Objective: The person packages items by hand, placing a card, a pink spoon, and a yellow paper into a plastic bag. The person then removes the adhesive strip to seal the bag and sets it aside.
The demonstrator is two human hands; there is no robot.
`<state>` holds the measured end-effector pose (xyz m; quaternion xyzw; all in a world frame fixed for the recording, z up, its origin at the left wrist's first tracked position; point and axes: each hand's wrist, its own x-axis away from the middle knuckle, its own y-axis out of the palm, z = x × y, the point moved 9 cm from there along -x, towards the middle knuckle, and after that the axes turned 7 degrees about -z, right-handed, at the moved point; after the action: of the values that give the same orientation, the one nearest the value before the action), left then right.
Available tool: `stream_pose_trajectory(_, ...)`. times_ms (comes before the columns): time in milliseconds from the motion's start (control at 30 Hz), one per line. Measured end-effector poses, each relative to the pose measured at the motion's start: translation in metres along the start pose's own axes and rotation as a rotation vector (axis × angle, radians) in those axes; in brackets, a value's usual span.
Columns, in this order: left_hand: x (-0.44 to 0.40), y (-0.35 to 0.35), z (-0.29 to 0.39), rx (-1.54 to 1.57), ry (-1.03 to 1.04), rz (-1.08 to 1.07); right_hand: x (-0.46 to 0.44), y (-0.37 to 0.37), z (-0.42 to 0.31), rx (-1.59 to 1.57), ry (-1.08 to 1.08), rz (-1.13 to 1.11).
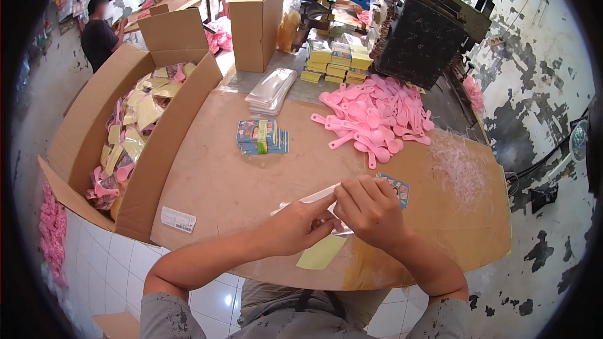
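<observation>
Over the front of the table, my left hand [295, 223] and my right hand [370, 207] meet, both with fingers closed in a pinch. Between them is a clear plastic bag [320, 193], partly hidden by the fingers. Just below the hands lies a pale yellow card [323, 253] near the table's edge. A blue printed card [396, 191] shows from behind my right hand. Farther back sit a banded stack of blue printed cards [260, 137] and a heap of pink plastic spoons [374, 116].
A large open carton [135, 207] of packed bags stands left. Clear bags [271, 91] are stacked behind the cards. Yellow card bundles [339, 59] and a dark machine [418, 41] stand at the back. Shredded plastic [461, 169] lies right. Other people work beyond.
</observation>
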<state>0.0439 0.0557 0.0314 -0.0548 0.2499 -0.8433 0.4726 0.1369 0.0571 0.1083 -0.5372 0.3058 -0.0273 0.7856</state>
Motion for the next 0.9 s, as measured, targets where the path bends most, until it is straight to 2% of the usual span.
stream_pose_trajectory(67, 0.0, 0.001, 0.001, -0.01, -0.003, -0.014, -0.005, 0.011, 0.011, -0.039, 0.066, -0.065)
stream_pose_trajectory(167, 0.001, -0.003, 0.0, 0.057, -0.023, -0.004, 0.002, 0.006, 0.055, -0.158, 0.295, 0.065)
stream_pose_trajectory(267, 0.0, -0.003, -0.012, 0.19, -0.05, 0.022, 0.011, -0.01, 0.061, -0.355, 0.258, 0.163)
stream_pose_trajectory(367, 0.0, -0.007, -0.012, 0.205, -0.014, 0.04, 0.008, -0.014, 0.032, -0.281, 0.101, 0.153)
stream_pose_trajectory(533, 0.001, -0.005, -0.004, 0.162, 0.061, 0.084, 0.004, -0.011, 0.011, -0.156, 0.032, 0.1)
stream_pose_trajectory(667, 0.0, -0.004, 0.0, 0.056, 0.013, 0.034, 0.003, -0.006, -0.001, -0.011, -0.034, 0.052)
stream_pose_trajectory(767, -0.002, -0.002, -0.001, -0.002, -0.014, 0.001, 0.001, 0.007, 0.007, -0.058, 0.031, -0.008)
stream_pose_trajectory(867, -0.002, -0.002, -0.004, 0.041, -0.004, -0.01, 0.005, 0.0, 0.043, -0.178, 0.208, 0.15)
stream_pose_trajectory(900, -0.001, -0.004, -0.001, 0.107, -0.01, -0.016, 0.011, 0.002, 0.066, -0.37, 0.347, 0.119)
